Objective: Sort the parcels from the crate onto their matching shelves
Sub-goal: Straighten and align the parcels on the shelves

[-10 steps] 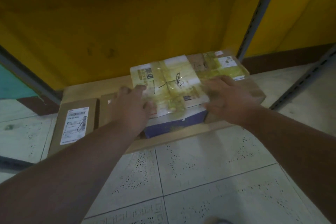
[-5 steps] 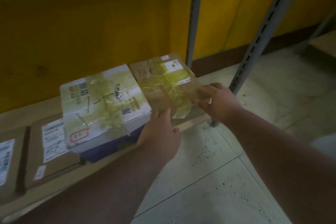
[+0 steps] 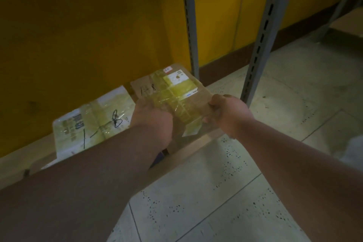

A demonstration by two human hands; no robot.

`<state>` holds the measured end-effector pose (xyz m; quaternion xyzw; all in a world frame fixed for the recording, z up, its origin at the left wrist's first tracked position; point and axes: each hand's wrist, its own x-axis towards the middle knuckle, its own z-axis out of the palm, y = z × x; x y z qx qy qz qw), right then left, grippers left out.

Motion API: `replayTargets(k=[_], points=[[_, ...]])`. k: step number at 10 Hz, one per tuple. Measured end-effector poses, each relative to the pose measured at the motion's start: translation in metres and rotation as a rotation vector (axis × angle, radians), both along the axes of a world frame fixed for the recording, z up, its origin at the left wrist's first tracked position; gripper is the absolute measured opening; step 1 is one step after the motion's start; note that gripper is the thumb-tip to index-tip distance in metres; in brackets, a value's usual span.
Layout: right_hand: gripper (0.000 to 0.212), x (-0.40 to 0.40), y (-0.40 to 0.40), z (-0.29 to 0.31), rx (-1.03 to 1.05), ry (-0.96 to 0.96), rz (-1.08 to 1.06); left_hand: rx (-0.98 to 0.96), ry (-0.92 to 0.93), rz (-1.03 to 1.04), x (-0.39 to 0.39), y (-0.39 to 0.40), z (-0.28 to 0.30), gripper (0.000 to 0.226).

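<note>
On the lowest shelf point(image 3: 198, 144), seen from the head camera, a brown parcel point(image 3: 172, 92) wrapped in yellowish tape sits at the right end of the board, just in front of the yellow wall point(image 3: 88, 25) and beside the grey upright post point(image 3: 263, 31). Both hands hold it: the left hand point(image 3: 152, 118) curls over its near left edge, and the right hand point(image 3: 228, 114) grips its near right corner with fingers wrapped under and thumb on top. Just to its left lies a white parcel point(image 3: 92, 122), also taped, with black pen marks on top; the two look to be touching or nearly so, though the left forearm hides their near ends. The brown parcel carries a handwritten mark that seems to read "1-8".

To do this step well, I would judge the job is to seat the brown parcel squarely: keep it flat, slide it back until no edge overhangs the shelf's front lip, and keep it snug against its neighbour without riding up onto it. The loose tape flap near the front could snag, so let go only once the parcel rests flat. No crate is in view.
</note>
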<state>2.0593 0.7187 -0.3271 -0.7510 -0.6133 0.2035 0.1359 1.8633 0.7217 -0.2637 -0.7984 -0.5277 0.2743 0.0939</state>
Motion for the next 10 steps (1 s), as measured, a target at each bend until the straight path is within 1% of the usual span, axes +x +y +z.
replayTargets(k=[1,2,3,4,5,7,8,9,10], points=[[0.047,0.004,0.003,-0.002,0.004,0.024,-0.014,-0.040,0.045,0.048,0.001,0.005,-0.007,0.054],[0.039,0.011,0.001,-0.003,0.010,0.036,-0.025,-0.095,0.019,0.098,-0.001,0.010,-0.012,0.065],[0.038,0.014,-0.003,-0.005,0.030,0.066,-0.024,-0.058,-0.042,0.050,-0.001,0.011,-0.020,0.046],[0.040,0.014,-0.004,-0.005,0.053,0.044,-0.005,-0.006,-0.067,0.042,0.001,0.008,-0.023,0.036],[0.041,0.015,-0.004,-0.003,0.058,0.041,0.003,0.014,-0.078,0.020,0.000,0.006,-0.022,0.042],[0.045,0.012,-0.005,-0.001,0.042,0.031,0.009,0.041,-0.071,-0.006,0.000,0.003,-0.021,0.037],[0.053,0.011,-0.009,0.000,0.057,-0.034,0.044,0.056,-0.049,-0.020,-0.002,0.001,-0.019,0.040],[0.055,0.011,-0.017,0.001,0.196,-0.116,0.102,0.092,-0.071,-0.046,-0.004,-0.004,-0.011,0.044],[0.045,0.008,-0.028,0.005,0.348,-0.094,0.122,0.139,-0.212,-0.148,-0.004,-0.013,-0.006,0.044]])
